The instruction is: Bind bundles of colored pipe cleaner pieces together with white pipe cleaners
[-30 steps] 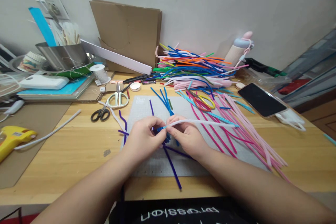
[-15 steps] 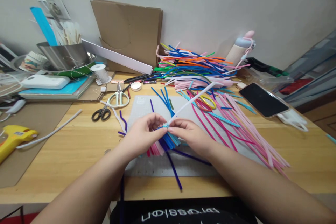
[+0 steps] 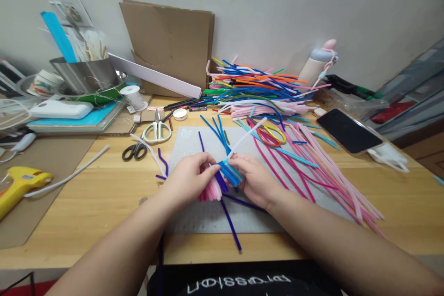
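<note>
Between my hands is a fringe of short pipe cleaners [image 3: 231, 173], running from pink through purple to blue and light blue. My left hand [image 3: 194, 173] pinches its upper edge near the purple strands. At the blue end, my right hand [image 3: 258, 180] grips the fringe, some of its fingers behind the strands. A white pipe cleaner [image 3: 248, 138] sticks up to the right from the fringe's top. Below lies a grey cutting mat [image 3: 197, 222], with loose purple pipe cleaners [image 3: 231, 224] and blue pipe cleaners [image 3: 217, 132] on it.
Long pink pipe cleaners [image 3: 333, 171] spread to the right, near red-and-yellow-handled scissors [image 3: 274, 135]. A multicoloured pile [image 3: 260, 85] stands at the back. White scissors [image 3: 157, 130], black scissors [image 3: 134, 151] and a yellow glue gun [image 3: 26, 182] lie left. A phone [image 3: 348, 132] lies right.
My right hand has shifted slightly right and down, around the blue strands. The fringe has turned, showing more of its blue and pink strands, and the white pipe cleaner's tip has swung left.
</note>
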`<state>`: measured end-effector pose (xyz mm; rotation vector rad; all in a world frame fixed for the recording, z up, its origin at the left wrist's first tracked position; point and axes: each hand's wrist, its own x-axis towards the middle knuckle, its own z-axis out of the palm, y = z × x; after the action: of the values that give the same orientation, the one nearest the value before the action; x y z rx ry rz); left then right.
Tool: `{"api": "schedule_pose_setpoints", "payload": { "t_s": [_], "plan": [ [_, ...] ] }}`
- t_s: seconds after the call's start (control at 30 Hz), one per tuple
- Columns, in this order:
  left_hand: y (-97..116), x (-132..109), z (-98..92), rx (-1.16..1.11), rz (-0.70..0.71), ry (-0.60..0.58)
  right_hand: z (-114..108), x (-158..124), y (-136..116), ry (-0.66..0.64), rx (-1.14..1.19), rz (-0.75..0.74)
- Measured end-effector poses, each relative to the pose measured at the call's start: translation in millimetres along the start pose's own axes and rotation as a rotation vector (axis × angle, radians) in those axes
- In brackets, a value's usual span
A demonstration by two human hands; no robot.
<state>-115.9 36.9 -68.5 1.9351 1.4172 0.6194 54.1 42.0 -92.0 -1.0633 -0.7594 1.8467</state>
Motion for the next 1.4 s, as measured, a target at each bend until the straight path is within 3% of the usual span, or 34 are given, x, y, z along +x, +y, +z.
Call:
{"api": "schedule_pose_setpoints", "payload": {
  "t_s": [0.2, 0.37, 0.53, 0.67, 0.83, 0.93, 1.03, 1.17, 1.27, 1.4],
  "plan": [
    [-1.1, 2.0, -4.5, 0.034, -0.037, -0.081, -3.1, 2.1, -2.3, -0.101, -0.127, 0.080],
    [4.5, -3.0, 0.6, -0.025, 0.058, -0.070, -2.5, 3.1, 3.0, 0.011, -0.171, 0.022],
    [8.1, -4.1, 11.9, 0.107, 0.202, -0.010, -1.1, 2.3, 7.6, 0.087, -0.243, -0.051],
    [5.8, 0.0, 15.6, 0.054, 0.067, 0.054, -1.6, 3.4, 3.0, 0.034, -0.286, 0.023],
    [2.5, 1.0, 10.9, -0.131, -0.102, -0.033, -6.9, 7.1, -8.8, -0.034, -0.457, 0.031],
    [1.4, 1.0, 5.1, -0.213, -0.111, -0.048, -12.0, 4.5, -17.3, -0.036, -0.748, -0.184],
    [3.6, 0.4, -3.0, -0.330, -0.093, -0.078, -17.5, -2.3, -25.2, -0.092, -0.985, -0.674],
    [9.6, -3.9, -13.4, -0.597, -0.157, -0.239, -23.7, -8.5, -29.9, -0.197, -1.180, -1.287],
    [11.9, -6.9, -16.4, -0.716, -0.192, -0.323, -25.9, -8.6, -29.0, -0.125, -1.316, -1.499],
    [11.5, -6.9, -14.9, -0.795, -0.206, -0.397, -26.9, -7.4, -26.8, -0.081, -1.417, -1.597]
  ]
}}
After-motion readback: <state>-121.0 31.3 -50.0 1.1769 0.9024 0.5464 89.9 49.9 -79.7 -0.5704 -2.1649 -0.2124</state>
